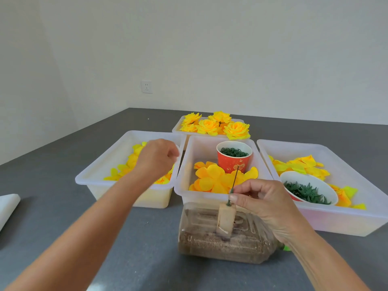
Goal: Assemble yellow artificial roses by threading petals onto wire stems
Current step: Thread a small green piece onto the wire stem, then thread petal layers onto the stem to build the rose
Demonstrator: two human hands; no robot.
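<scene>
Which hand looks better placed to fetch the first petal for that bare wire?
Probably the left hand: it hovers over the left tray's yellow petals. The right hand is busy, its fingers pinching the wire stem in its block.

L hand (156,158) blurred, fingertips hidden
</scene>
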